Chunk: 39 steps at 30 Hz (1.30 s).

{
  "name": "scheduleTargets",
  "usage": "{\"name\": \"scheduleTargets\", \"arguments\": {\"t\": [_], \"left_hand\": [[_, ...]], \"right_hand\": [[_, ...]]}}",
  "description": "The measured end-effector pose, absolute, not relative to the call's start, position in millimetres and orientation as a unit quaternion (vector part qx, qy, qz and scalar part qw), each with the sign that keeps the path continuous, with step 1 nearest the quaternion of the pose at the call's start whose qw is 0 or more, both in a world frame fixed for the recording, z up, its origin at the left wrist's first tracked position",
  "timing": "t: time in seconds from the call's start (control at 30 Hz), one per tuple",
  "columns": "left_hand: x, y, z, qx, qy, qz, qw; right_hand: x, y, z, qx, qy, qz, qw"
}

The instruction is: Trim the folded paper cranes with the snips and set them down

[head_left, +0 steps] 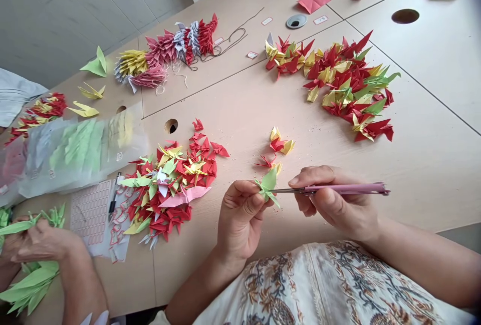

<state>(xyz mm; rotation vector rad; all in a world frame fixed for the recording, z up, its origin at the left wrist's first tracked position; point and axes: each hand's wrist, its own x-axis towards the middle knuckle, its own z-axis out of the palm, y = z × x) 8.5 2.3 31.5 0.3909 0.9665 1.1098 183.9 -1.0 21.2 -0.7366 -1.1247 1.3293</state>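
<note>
My left hand (240,215) pinches a small green paper crane (268,186) just above the table's near edge. My right hand (336,202) grips a pink-handled pointed tool (338,189), held level, its metal tip touching the green crane. Just beyond the crane lie a few small red and yellow cranes (278,145). A heap of red, green and yellow cranes (171,185) sits to the left of my left hand.
A long pile of mixed cranes (338,82) lies far right, strung cranes (169,52) far left with cord. Plastic bags of paper (71,152) and a sticker sheet (90,210) lie left. Another person's hands (37,242) hold green cranes at bottom left. The wooden table (432,154) has cable holes.
</note>
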Motion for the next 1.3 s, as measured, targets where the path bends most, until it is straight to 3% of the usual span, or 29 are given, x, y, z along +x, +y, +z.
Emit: {"name": "scheduleTargets", "arguments": {"t": [0.8,1.3], "left_hand": [[7,1,27,0.287,0.405,0.581,0.645],[6,-2,19,0.386,0.421,0.604,0.556]], "right_hand": [[182,4,25,-0.333,-0.695,0.268,0.578],[186,8,31,-0.343,-0.7,0.351,0.519]]}}
